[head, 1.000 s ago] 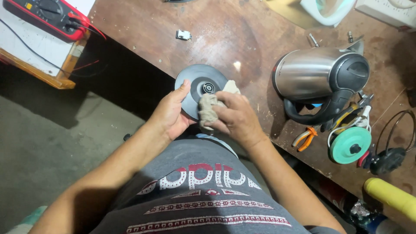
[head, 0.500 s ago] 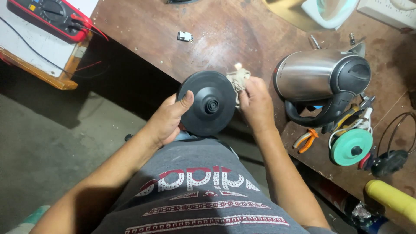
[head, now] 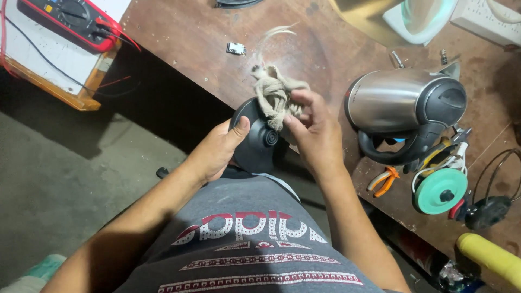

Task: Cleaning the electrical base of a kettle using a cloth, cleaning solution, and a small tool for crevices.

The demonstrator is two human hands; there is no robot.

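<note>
My left hand (head: 220, 149) grips a round black kettle base (head: 255, 144) by its left rim, tilted up at the table's near edge. My right hand (head: 315, 130) holds a bunched beige cloth rag (head: 275, 93) against the top of the base, fingers pinching it. A stainless steel electric kettle (head: 404, 106) with a black lid and handle lies on its side on the brown wooden table (head: 179, 49), to the right of my right hand.
A red multimeter (head: 70, 19) with leads sits on a board at top left. Orange pliers (head: 382, 182), a green round reel (head: 440, 190), a black wire part (head: 488, 209) and a yellow cylinder (head: 488, 258) lie right. A small metal clip (head: 236, 49) lies behind the base.
The base has tilted more on edge. My right hand has moved the rag from the base's right side up over its top, and the rag's loose threads now fly upward.
</note>
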